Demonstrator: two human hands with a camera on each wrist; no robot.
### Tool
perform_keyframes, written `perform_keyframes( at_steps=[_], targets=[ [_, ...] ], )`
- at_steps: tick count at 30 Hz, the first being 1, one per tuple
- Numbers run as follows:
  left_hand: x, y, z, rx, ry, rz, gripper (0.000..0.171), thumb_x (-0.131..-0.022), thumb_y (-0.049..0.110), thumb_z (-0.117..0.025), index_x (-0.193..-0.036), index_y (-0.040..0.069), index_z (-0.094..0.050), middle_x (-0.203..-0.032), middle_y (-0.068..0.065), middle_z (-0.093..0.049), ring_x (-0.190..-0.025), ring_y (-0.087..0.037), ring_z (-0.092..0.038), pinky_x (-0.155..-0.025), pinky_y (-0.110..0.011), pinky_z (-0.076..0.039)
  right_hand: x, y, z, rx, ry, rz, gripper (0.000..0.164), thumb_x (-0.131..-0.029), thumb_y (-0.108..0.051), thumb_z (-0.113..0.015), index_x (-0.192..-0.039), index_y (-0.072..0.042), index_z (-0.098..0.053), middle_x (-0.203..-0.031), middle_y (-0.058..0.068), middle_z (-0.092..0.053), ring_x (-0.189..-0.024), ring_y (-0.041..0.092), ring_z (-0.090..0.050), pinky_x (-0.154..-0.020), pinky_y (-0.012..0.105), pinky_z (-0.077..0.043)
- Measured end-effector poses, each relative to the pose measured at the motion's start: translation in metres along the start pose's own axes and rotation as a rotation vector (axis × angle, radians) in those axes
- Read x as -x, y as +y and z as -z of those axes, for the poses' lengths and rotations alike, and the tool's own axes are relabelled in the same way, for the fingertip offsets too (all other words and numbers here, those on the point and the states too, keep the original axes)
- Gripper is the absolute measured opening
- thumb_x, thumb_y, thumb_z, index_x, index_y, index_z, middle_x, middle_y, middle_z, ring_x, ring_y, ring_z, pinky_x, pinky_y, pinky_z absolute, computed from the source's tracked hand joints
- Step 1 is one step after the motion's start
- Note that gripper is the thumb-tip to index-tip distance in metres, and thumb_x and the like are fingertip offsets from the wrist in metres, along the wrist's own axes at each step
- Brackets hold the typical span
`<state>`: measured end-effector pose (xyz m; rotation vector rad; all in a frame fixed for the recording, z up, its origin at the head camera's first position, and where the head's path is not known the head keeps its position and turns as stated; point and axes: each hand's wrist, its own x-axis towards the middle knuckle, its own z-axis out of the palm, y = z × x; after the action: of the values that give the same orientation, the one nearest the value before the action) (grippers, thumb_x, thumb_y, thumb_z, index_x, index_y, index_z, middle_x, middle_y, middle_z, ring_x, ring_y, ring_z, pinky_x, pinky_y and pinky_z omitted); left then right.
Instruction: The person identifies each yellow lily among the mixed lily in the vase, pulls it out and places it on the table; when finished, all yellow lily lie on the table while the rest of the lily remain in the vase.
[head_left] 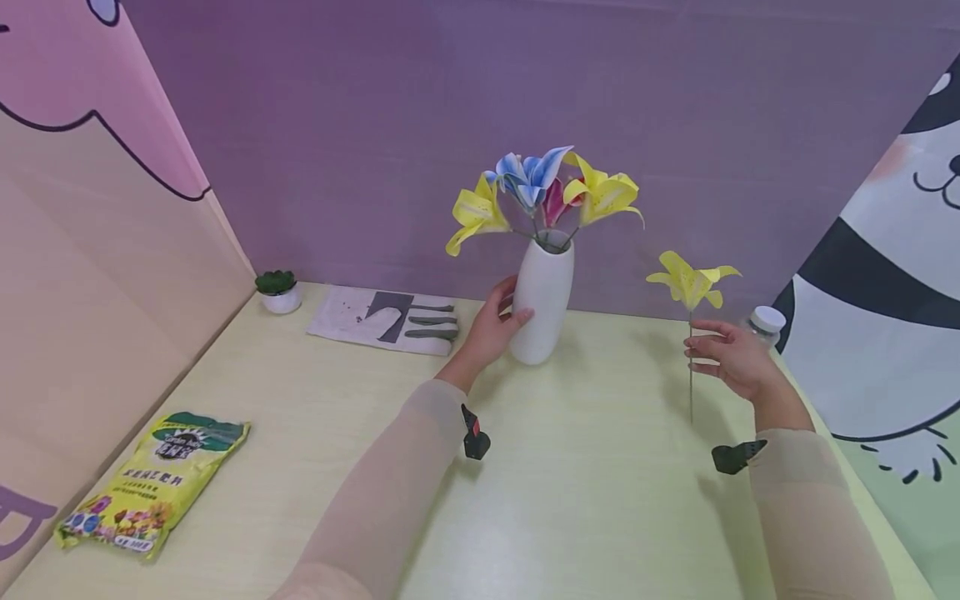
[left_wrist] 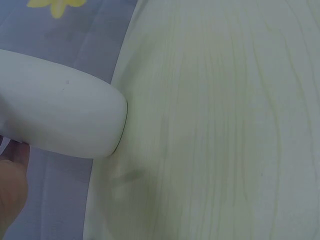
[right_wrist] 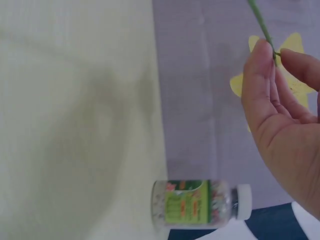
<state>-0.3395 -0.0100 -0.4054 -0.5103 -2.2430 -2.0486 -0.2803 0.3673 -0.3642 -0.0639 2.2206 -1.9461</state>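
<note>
A white vase (head_left: 542, 304) stands upright toward the back of the table, holding two yellow lilies (head_left: 602, 196), a blue lily (head_left: 531, 177) and a partly hidden dark pink one. My left hand (head_left: 491, 329) grips the vase's left side, thumb across its front; the left wrist view shows the vase's lower part (left_wrist: 65, 107) and only a bit of the hand. Off to the right, my right hand (head_left: 731, 358) pinches the thin stem of another yellow lily (head_left: 690, 279), bloom up. The right wrist view has the green stem (right_wrist: 261, 22) between fingertips and thumb.
Behind the right hand is a clear bottle with a white cap (head_left: 768, 320); its label (right_wrist: 187, 202) is green. Grey-and-white gloves (head_left: 382, 318) and a small potted succulent (head_left: 277, 292) lie back left. A yellow fertilizer bag (head_left: 153, 483) is front left. A purple backdrop (head_left: 360, 150) borders the table.
</note>
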Motion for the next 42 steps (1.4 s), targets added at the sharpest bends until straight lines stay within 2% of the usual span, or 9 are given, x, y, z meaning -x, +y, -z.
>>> perform_keyframes(
  at_steps=[4, 7, 11, 13, 20, 31, 34, 38, 42],
  targets=[
    [0.000, 0.000, 0.000, 0.000, 0.002, 0.003, 0.065, -0.096, 0.017, -0.065, -0.151, 0.014, -0.031, -0.153, -0.008, -0.034, -0.137, -0.026, -0.035, -0.109, -0.040, -0.035, -0.002, 0.017, 0.009, 0.014, -0.041, -0.048, 0.019, -0.101, -0.006, -0.052, -0.119, -0.012, -0.050, -0.096, -0.005, -0.064, -0.090, 0.009, -0.063, -0.078, 0.026, -0.056],
    [0.000, 0.001, 0.000, -0.014, 0.003, 0.014, 0.066, -0.096, 0.018, -0.065, -0.152, 0.015, -0.030, -0.153, -0.007, -0.034, -0.137, -0.025, -0.036, -0.109, -0.039, -0.035, -0.002, 0.030, 0.014, 0.024, -0.055, -0.082, 0.024, -0.101, -0.003, -0.052, -0.124, -0.003, -0.050, -0.097, -0.003, -0.065, -0.091, 0.010, -0.064, -0.080, 0.028, -0.056],
    [0.001, 0.001, 0.000, -0.019, 0.001, 0.017, 0.066, -0.095, 0.019, -0.065, -0.152, 0.015, -0.030, -0.153, -0.007, -0.034, -0.137, -0.024, -0.036, -0.109, -0.038, -0.035, -0.001, 0.042, 0.016, 0.040, -0.056, -0.133, 0.040, -0.100, 0.002, -0.049, -0.135, 0.016, -0.036, -0.098, 0.003, -0.067, -0.090, 0.012, -0.065, -0.081, 0.030, -0.056],
    [0.001, 0.001, 0.000, -0.010, -0.002, 0.009, 0.066, -0.095, 0.018, -0.065, -0.152, 0.015, -0.030, -0.153, -0.007, -0.034, -0.137, -0.025, -0.036, -0.109, -0.039, -0.035, -0.001, 0.046, 0.017, 0.055, -0.048, -0.157, 0.046, -0.100, 0.004, -0.048, -0.138, 0.020, -0.028, -0.098, 0.003, -0.067, -0.089, 0.012, -0.066, -0.080, 0.030, -0.056],
    [0.001, 0.003, 0.000, -0.018, -0.001, 0.025, 0.067, -0.095, 0.018, -0.065, -0.152, 0.016, -0.029, -0.153, -0.006, -0.033, -0.137, -0.025, -0.035, -0.110, -0.038, -0.035, -0.003, 0.052, 0.017, 0.125, -0.053, -0.189, 0.048, -0.100, 0.002, -0.049, -0.137, 0.021, -0.027, -0.096, 0.000, -0.068, -0.086, 0.011, -0.065, -0.079, 0.031, -0.056],
    [0.002, 0.003, 0.000, -0.006, -0.012, 0.005, 0.067, -0.095, 0.017, -0.065, -0.152, 0.012, -0.029, -0.154, -0.009, -0.033, -0.137, -0.027, -0.035, -0.109, -0.037, -0.036, -0.004, 0.051, 0.012, 0.214, -0.065, -0.229, 0.048, -0.100, 0.001, -0.047, -0.137, 0.021, -0.025, -0.093, 0.001, -0.066, -0.085, 0.011, -0.063, -0.079, 0.036, -0.057],
    [0.002, 0.001, 0.000, -0.004, -0.014, 0.003, 0.067, -0.096, 0.017, -0.065, -0.152, 0.012, -0.029, -0.154, -0.009, -0.033, -0.137, -0.027, -0.035, -0.109, -0.037, -0.036, -0.003, 0.045, 0.012, 0.314, -0.066, -0.243, 0.049, -0.101, -0.003, -0.047, -0.138, 0.021, -0.026, -0.101, 0.010, -0.065, -0.089, 0.015, -0.063, -0.083, 0.040, -0.056],
    [0.001, 0.001, 0.000, -0.005, -0.013, 0.010, 0.066, -0.096, 0.018, -0.065, -0.152, 0.014, -0.030, -0.154, -0.008, -0.033, -0.137, -0.026, -0.035, -0.109, -0.037, -0.035, 0.000, 0.030, 0.012, 0.494, -0.047, -0.247, 0.050, -0.103, -0.011, -0.045, -0.139, 0.020, -0.028, -0.123, 0.035, -0.052, -0.108, 0.037, -0.058, -0.088, 0.044, -0.054],
    [0.001, 0.001, 0.001, -0.009, -0.007, 0.015, 0.066, -0.096, 0.017, -0.065, -0.152, 0.014, -0.030, -0.153, -0.008, -0.034, -0.137, -0.026, -0.035, -0.109, -0.037, -0.036, 0.001, 0.013, 0.006, 0.566, 0.049, -0.168, 0.051, -0.104, -0.017, -0.041, -0.140, 0.018, -0.030, -0.136, 0.040, -0.039, -0.122, 0.049, -0.045, -0.091, 0.044, -0.052]
  ],
)
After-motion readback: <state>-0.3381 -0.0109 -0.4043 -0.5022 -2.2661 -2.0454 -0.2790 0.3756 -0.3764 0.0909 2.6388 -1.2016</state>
